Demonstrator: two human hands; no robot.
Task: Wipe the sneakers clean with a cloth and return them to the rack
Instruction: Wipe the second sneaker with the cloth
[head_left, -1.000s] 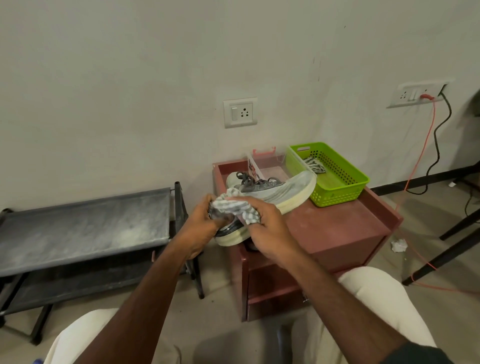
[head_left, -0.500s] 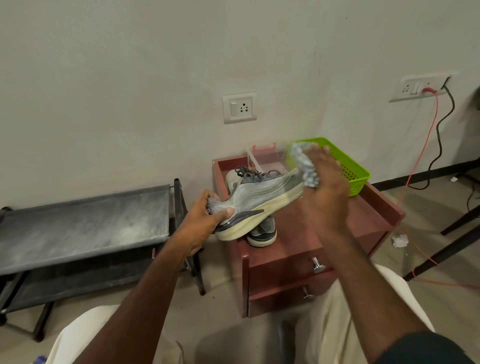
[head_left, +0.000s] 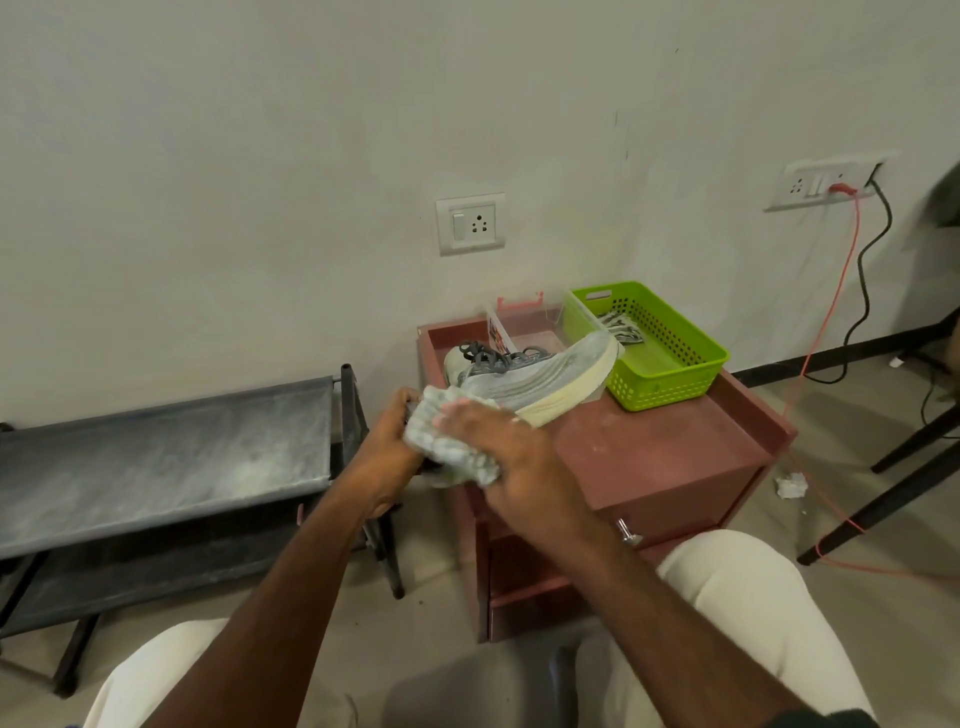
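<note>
A grey sneaker (head_left: 540, 376) with a cream sole is held on its side above the red cabinet, toe pointing right. My left hand (head_left: 387, 447) grips its heel end. My right hand (head_left: 506, 447) presses a pale striped cloth (head_left: 447, 441) against the heel end of the shoe, fingers curled over the cloth. A second sneaker (head_left: 460, 361) lies behind on the cabinet, mostly hidden; its dark laces show. The dark two-tier shoe rack (head_left: 166, 457) stands to the left, its top shelf dusty and bare.
The red cabinet (head_left: 670, 452) has a raised rim and a drawer knob. A green plastic basket (head_left: 670, 374) sits at its back right. An orange cable and a black cable run from the wall socket (head_left: 826, 182). Black chair legs (head_left: 883, 499) stand at the right.
My right hand swept the cloth from the shoe's heel to its toe, then came back to the heel. The sneaker tilted and has dropped slightly lower again.
</note>
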